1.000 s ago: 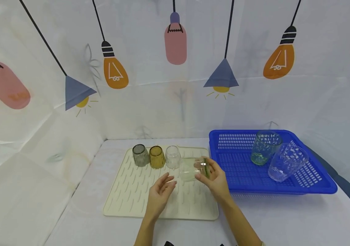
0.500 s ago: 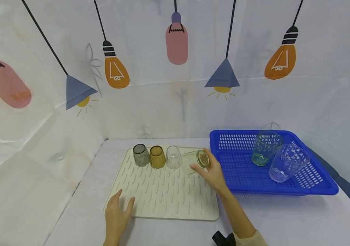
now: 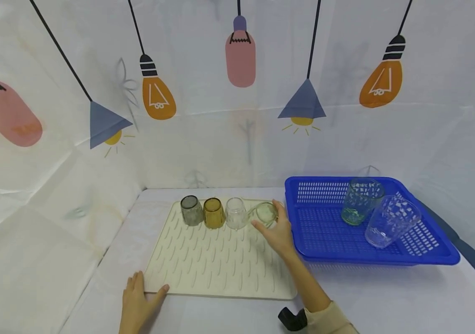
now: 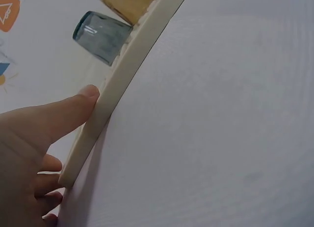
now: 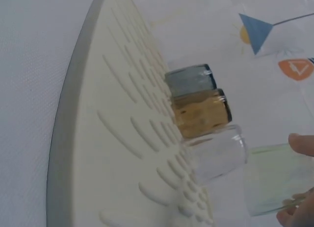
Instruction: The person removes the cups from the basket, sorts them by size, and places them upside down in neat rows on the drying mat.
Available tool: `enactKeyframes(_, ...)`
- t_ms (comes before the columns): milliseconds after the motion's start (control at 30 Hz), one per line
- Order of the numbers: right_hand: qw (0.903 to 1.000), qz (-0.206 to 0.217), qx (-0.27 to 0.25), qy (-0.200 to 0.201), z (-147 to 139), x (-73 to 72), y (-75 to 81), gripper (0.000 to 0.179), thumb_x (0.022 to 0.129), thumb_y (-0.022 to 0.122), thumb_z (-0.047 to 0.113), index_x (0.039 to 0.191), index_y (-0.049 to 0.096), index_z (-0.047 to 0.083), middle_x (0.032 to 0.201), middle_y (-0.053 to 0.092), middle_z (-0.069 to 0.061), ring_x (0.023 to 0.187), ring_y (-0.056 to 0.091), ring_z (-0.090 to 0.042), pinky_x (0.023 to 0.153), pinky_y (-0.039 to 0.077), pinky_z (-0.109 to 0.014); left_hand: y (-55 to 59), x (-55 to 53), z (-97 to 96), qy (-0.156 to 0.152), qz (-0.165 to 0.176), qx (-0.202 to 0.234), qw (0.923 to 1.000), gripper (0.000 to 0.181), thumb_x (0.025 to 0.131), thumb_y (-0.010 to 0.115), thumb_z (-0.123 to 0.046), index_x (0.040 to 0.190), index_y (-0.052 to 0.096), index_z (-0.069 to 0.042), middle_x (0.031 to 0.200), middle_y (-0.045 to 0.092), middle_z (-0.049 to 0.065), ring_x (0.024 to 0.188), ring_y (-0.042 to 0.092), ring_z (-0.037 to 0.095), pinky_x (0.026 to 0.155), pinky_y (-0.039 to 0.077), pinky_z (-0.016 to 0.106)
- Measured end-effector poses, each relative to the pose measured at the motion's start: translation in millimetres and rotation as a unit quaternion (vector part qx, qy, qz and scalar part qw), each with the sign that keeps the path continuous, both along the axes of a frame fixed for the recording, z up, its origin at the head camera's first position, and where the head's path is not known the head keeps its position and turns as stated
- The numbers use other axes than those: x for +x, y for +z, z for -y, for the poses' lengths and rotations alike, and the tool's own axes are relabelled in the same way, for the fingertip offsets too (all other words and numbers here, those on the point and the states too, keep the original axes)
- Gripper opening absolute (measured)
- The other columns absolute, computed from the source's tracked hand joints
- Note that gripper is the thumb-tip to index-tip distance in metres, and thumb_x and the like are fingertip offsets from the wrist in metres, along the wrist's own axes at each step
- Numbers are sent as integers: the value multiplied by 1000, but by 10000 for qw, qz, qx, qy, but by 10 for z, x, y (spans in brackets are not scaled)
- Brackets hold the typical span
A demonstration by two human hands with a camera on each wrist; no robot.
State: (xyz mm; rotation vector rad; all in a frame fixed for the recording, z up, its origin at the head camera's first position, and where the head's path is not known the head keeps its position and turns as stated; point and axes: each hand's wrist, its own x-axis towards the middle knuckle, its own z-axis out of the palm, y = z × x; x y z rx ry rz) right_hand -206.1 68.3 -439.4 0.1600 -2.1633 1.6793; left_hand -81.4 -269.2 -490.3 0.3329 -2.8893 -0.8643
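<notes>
My right hand (image 3: 278, 229) holds a pale green glass (image 3: 265, 213) between thumb and fingers, near the far right corner of the cream ribbed drying mat (image 3: 216, 269). In the right wrist view, the green glass (image 5: 274, 175) appears raised off the mat, beside the clear glass (image 5: 218, 151). To its left in a row stand the clear, amber (image 3: 213, 214) and grey (image 3: 191, 211) glasses. Around the mat's near left corner lies my left hand (image 3: 139, 299), fingers extended and apart. The left wrist view shows its thumb (image 4: 68, 114) touching the mat's edge.
A blue plastic basket (image 3: 316, 253) stands right of the mat, close to my right hand. Inside it are a green-tinted glass (image 3: 352, 213) and a larger clear glass (image 3: 387, 227), which leans. A white sheet printed with lamps (image 3: 220, 148) hangs behind the table.
My left hand has left the green glass's side and come down to the mat's near left corner. The right hand has turned the green glass from sideways to bottom-up and moved it slightly left.
</notes>
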Motion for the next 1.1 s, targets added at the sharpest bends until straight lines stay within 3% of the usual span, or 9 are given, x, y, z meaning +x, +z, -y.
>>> enactKeyframes(67, 9999, 120, 14, -113, 20, -32, -27, 78, 73, 79, 8, 136, 37, -9, 138, 42, -28, 130, 37, -41, 106, 34, -55, -19, -1, 13, -15, 74, 162, 9998, 95, 80, 72, -34, 133, 21, 26, 138, 19, 47, 128, 13, 62, 107, 9, 68)
enactKeyframes(400, 9984, 273, 456, -208, 48, -264, -222, 80, 73, 77, 7, 137, 34, -13, 139, 40, -32, 131, 35, -44, 111, 28, -52, -88, 1, 28, -188, -411, 301, 9985, 89, 78, 75, -28, 132, 28, 24, 135, 27, 45, 128, 21, 60, 105, 10, 71)
enactKeyframes(700, 9972, 342, 632, -190, 66, -452, -304, 80, 69, 79, 9, 135, 38, -12, 136, 44, -30, 128, 40, -44, 108, 32, -51, -89, -28, 30, -181, -310, 437, 9984, 93, 78, 75, -31, 134, 25, 24, 137, 23, 44, 130, 18, 58, 105, 8, 71)
enactKeyframes(1100, 9948, 487, 894, 70, 61, -496, -378, 78, 69, 79, 10, 134, 42, -10, 134, 46, -29, 125, 43, -44, 106, 34, -54, -99, -20, 36, -149, -380, 506, 9979, 92, 78, 75, -31, 134, 26, 23, 138, 24, 44, 130, 19, 58, 106, 6, 70)
